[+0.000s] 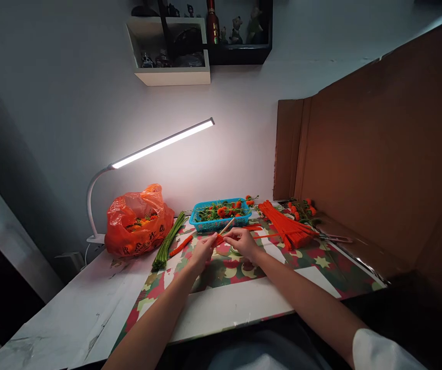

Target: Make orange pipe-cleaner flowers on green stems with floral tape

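My left hand is closed in a pinch on an orange-red pipe cleaner wrapped around a thin wooden stick. The stick's pale end points up and to the right. Close beside it, my right hand is also closed, its fingertips pinching the pipe cleaner; a straight length reaches out to the right of this hand. The exact grip at the fingertips is partly hidden. Beyond the hands sits a blue basket with orange flowers on green stems. To the right lies a large bundle of orange-red pipe cleaners.
Left of the hands are a green pipe cleaner bundle, an orange coiled piece and an orange plastic bag. A lit desk lamp reaches overhead. Scissors lie right, before a tall cardboard panel. Patterned paper covers the table.
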A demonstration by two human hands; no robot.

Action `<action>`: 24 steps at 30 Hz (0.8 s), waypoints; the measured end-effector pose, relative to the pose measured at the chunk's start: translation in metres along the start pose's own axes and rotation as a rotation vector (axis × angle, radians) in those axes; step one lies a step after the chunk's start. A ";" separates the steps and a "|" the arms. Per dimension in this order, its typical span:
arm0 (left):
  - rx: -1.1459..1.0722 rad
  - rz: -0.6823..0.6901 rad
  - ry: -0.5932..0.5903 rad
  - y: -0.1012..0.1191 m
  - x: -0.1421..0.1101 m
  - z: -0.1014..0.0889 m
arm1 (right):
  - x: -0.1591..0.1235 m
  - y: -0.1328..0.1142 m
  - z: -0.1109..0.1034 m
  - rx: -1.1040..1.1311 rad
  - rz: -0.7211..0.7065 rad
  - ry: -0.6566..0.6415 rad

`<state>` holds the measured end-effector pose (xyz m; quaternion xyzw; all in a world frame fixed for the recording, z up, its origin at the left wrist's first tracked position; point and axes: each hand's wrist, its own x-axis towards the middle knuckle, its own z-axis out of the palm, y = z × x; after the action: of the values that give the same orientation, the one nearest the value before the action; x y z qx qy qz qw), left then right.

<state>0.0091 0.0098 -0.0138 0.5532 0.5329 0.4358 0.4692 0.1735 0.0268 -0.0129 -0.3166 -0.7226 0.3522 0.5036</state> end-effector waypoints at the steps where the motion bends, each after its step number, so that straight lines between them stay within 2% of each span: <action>1: -0.062 -0.010 -0.011 0.002 -0.001 0.000 | 0.001 0.001 -0.001 0.053 0.051 -0.006; 6: -0.106 0.026 -0.154 0.004 -0.004 -0.002 | 0.005 0.001 -0.013 0.141 0.250 -0.206; 11: 0.056 0.109 -0.247 0.009 -0.009 -0.007 | 0.006 -0.004 -0.023 0.069 0.233 -0.267; 16: 0.400 0.260 -0.323 0.012 -0.011 -0.014 | 0.004 -0.002 -0.025 -0.142 0.195 -0.244; 19: 0.604 0.344 -0.265 0.007 -0.007 -0.015 | 0.003 -0.001 -0.023 -0.393 0.089 -0.210; 24: 0.782 0.363 0.024 0.001 -0.003 -0.006 | -0.001 0.001 -0.016 -0.691 -0.134 -0.105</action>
<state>0.0029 0.0075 -0.0112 0.7691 0.5573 0.2829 0.1339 0.1890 0.0295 -0.0099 -0.4017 -0.8431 0.0691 0.3507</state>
